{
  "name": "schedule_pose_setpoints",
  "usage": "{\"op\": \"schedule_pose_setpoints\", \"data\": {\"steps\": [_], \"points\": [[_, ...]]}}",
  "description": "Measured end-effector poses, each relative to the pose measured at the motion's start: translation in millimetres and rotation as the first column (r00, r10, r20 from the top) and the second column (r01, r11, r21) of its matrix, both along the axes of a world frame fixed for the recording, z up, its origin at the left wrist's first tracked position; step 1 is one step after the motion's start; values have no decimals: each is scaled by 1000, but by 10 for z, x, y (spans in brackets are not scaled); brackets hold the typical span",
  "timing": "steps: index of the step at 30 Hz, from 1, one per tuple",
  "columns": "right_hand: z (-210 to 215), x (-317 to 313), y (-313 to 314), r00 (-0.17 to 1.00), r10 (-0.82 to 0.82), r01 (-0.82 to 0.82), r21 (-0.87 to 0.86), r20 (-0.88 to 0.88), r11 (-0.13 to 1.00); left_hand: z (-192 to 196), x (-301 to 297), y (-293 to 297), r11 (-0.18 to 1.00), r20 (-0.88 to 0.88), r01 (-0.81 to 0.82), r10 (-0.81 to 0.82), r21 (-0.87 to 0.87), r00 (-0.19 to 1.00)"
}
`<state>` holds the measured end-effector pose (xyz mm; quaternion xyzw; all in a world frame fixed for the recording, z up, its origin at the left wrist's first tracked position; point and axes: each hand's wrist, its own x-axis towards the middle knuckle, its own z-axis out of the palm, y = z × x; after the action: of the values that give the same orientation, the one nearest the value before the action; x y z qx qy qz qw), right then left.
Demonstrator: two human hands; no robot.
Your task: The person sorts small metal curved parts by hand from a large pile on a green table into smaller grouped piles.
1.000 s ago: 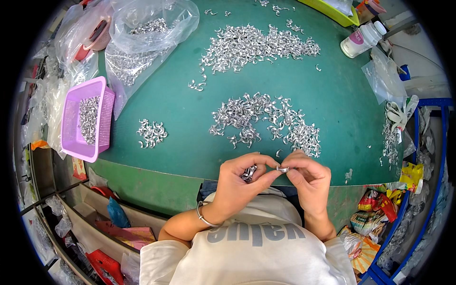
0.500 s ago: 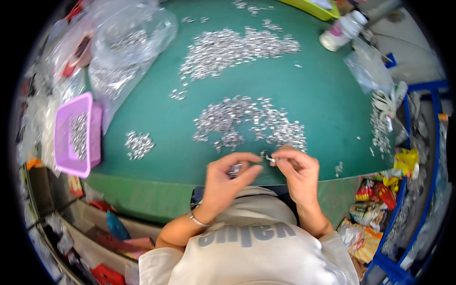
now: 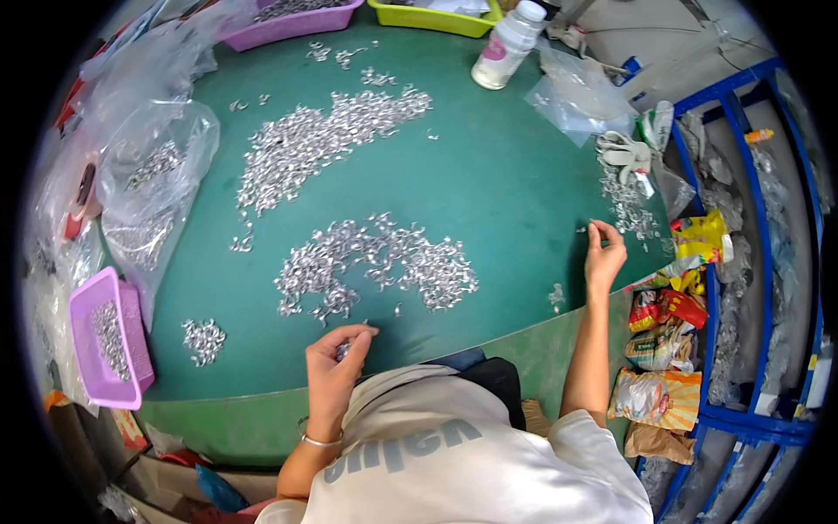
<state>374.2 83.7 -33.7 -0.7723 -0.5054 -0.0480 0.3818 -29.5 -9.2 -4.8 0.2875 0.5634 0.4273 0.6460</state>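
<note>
A green-topped bench (image 3: 489, 201) with a curved near edge is being viewed from above, its surface strewn with small silvery metal parts. A large heap of parts (image 3: 327, 140) is lying toward the far left of the bench, and a second, wider heap (image 3: 375, 266) is spread near the middle of the near edge; a small separate cluster (image 3: 203, 339) is resting toward the near left corner. The left hand (image 3: 336, 371) is being held over the near edge, just in front of the middle heap, its fingers curled closed around a few of the silvery parts (image 3: 344, 351). The right hand (image 3: 604, 255) is being extended to the right edge of the bench, thumb and fingertips pinched together; whether anything is being gripped between them cannot be told. Beside that hand, a thin scatter of parts (image 3: 630, 210) is lying along the right edge, with a pair of white work gloves (image 3: 621, 150) just beyond it. A pink basket (image 3: 106, 349) holding more parts is sitting off the left edge, clear plastic bags (image 3: 153, 188) are sagging over the left side, and a white plastic bottle (image 3: 508, 45) is standing at the far edge. Coloured snack packets (image 3: 663, 349) are piled beside blue shelving (image 3: 768, 262) on the right.
</note>
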Motion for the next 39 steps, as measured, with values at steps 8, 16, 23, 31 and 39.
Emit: {"op": "schedule_pose_setpoints", "data": {"steps": [8,16,23,31,39], "points": [[253,-766,-120,941,294,-287,-67,166,956,-127,38,3,991,-144,37,-18,128,989],[223,-2266,-83,527,850,-834,-190,1,517,-36,157,5,950,-436,257,-159,176,886],[211,-2191,-101,551,829,-790,-257,96,556,-199,8,-31,874,-750,352,21,334,661],[177,-2418,-168,520,854,-824,-247,27,509,-119,89,212,843,-799,356,135,403,586],[255,-2167,-195,510,856,-841,-259,-87,475,-198,22,285,841,-858,414,109,348,501]]}}
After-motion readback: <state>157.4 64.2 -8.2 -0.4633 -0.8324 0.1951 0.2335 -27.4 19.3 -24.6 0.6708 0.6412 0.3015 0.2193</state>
